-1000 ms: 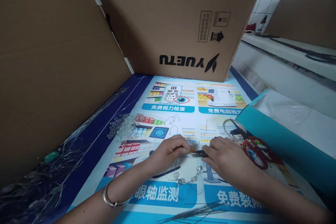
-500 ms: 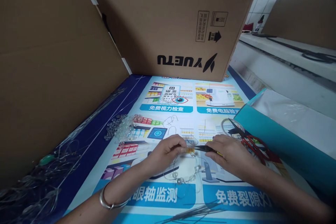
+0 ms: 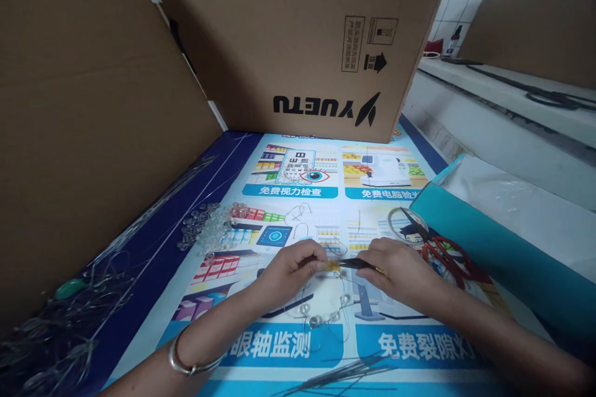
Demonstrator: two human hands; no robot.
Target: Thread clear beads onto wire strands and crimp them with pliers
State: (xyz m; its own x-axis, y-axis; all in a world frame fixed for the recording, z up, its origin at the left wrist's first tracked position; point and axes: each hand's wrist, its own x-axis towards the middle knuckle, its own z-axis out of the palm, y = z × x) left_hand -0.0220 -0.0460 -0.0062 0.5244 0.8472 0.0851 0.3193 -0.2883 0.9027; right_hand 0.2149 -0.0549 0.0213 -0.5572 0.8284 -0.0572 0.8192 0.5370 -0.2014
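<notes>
Left hand (image 3: 298, 268) pinches a yellow piece (image 3: 333, 266); right hand (image 3: 398, 265) holds pliers (image 3: 354, 263), whose tips I see drawn back slightly, baring it.

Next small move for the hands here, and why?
Probably squeeze the pliers gently at the yellow piece: the right hand holds them with the tips right by it, and the left hand pinches its other side, bracing it. The beaded wire shows just below. Actual tip contact is too small to tell.
</notes>
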